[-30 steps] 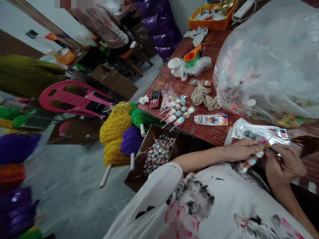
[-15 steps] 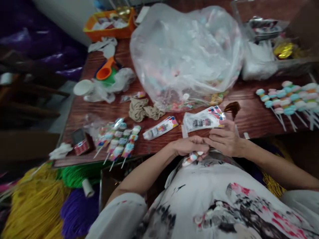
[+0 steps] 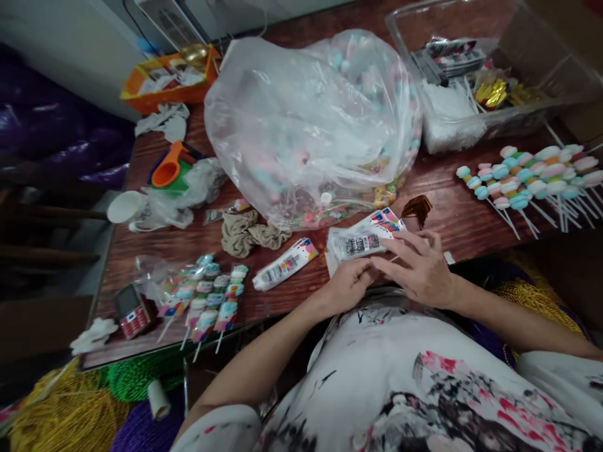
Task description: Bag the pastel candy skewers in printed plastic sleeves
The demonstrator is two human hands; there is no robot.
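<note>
Head view: both hands meet at the near edge of the table [image 3: 459, 223]. Left hand [image 3: 349, 285]: fingers curled narrow, tips close to the right hand's; whether it grips anything, cannot tell. Right hand [image 3: 421, 267]: fingers part-spread and bent, reaching over the near right end of the printed sleeves [image 3: 355, 243]. A thin pale line shows between its fingers, perhaps a stick; the fingers hide too much to be sure, so its hold is also uncertain.

The sleeves lie flat and fanned, just beyond the hands. A smaller pile [image 3: 285, 263] lies left of them; brown ties [image 3: 418, 210] sit to the right, beside the far end. Bare skewers [image 3: 527, 176] lie farther right.

Handling, by judgement: use fingertips with a light pinch, since thin film probably clings and creases. Steady the pile with one hand, part a single layer with the other, and keep the ties clear of the wrist.
</note>
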